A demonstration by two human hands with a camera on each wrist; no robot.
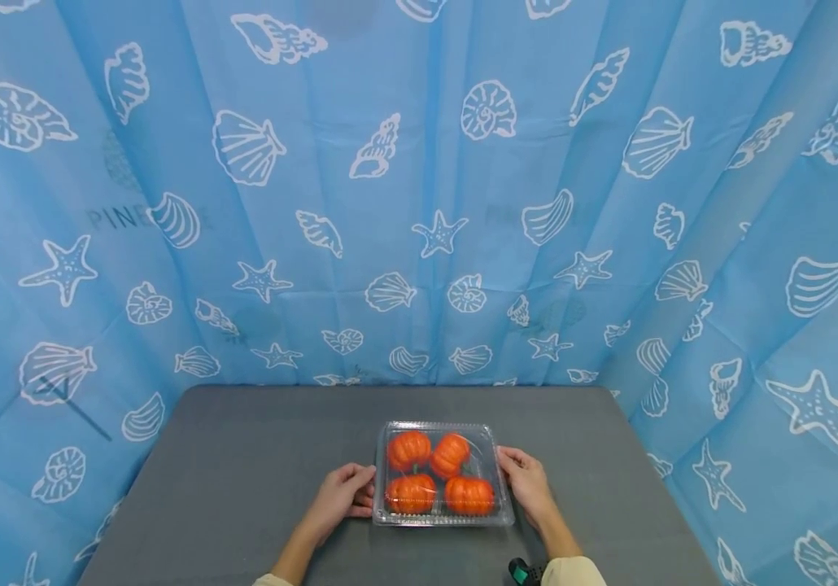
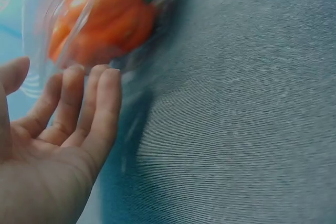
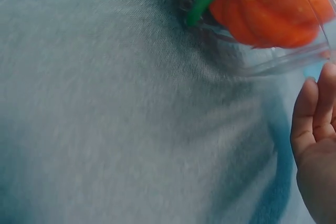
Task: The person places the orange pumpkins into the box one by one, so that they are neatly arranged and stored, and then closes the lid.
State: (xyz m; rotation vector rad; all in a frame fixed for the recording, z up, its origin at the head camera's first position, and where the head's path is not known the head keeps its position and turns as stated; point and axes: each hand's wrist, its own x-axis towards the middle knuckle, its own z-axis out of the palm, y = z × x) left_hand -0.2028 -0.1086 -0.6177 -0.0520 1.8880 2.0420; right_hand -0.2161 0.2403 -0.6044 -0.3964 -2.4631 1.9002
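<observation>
A clear plastic clamshell box [image 1: 443, 519] with its lid down stands before me in the head view. Several small orange pumpkins [image 1: 410, 494] with green stems show through it. My left hand [image 1: 342, 496] is at the box's left side. In the left wrist view its fingers [image 2: 107, 98] extend to the side wall, near a pumpkin [image 2: 113, 22], with the thumb apart from them. On the opposite side, my right hand [image 1: 529, 484] is at the box's right edge. The right wrist view shows its fingers [image 3: 304, 114] just below the rim; its thumb is out of that frame.
A grey cloth-topped table [image 1: 258, 456] lies under the box. Blue curtains [image 1: 404, 203] with white shell and starfish prints hang behind and along both sides. A black and green band [image 1: 525, 571] shows by the right sleeve [image 1: 573, 572].
</observation>
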